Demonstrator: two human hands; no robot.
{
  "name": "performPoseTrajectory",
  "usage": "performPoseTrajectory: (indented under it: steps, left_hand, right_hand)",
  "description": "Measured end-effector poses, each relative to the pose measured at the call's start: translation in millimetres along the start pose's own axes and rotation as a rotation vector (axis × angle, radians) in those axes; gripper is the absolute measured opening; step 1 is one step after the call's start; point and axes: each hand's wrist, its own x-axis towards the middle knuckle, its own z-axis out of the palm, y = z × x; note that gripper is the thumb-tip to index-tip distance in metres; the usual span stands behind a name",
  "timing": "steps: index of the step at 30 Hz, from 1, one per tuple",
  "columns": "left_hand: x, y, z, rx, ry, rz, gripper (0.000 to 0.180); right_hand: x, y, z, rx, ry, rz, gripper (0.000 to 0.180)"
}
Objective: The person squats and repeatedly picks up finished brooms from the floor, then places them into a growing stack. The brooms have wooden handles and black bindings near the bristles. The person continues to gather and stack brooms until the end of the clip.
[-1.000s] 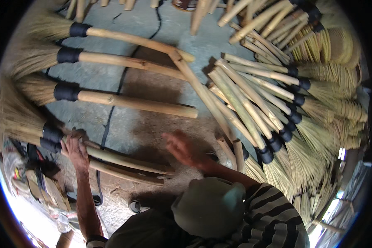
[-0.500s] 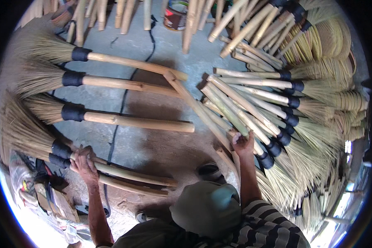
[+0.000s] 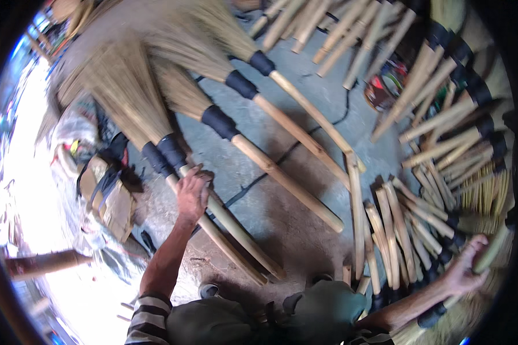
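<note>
My left hand (image 3: 193, 192) is closed round the wooden handle of a straw broom (image 3: 126, 95), just below its black binding. A second broom handle (image 3: 236, 256) lies right against it; whether my fingers take in both I cannot tell. At the right rim, my right hand (image 3: 466, 270) grips a broom by its greenish handle (image 3: 491, 250), held aslant above other brooms; its straw end is hard to make out. Farther off from my left hand lie three more brooms, one with a pale handle (image 3: 288, 184), their straw toward the upper left.
Several bundled broom handles (image 3: 394, 230) lie near my right arm. More brooms (image 3: 443, 126) line the far right, by a can (image 3: 380, 95). A dark cord (image 3: 259, 181) crosses the floor. Plastic bags and cardboard (image 3: 106, 195) lie to the left.
My view has turned toward the right, so the brooms appear slanted. My right hand has lifted the greenish-handled broom from the pile and moved it outward. My left hand keeps its grip.
</note>
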Motion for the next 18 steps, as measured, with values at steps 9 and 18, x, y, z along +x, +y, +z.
performPoseTrajectory:
  steps: [9, 18]
  left_hand:
    - [-2, -2, -5, 0.056, -0.063, -0.028, 0.034]
    - [3, 9, 5, -0.134, -0.009, -0.172, 0.035]
  right_hand:
    - [-22, 205, 92, -0.711, -0.289, -0.106, 0.036]
    - [-134, 287, 82, -1.074, -0.508, 0.538, 0.028]
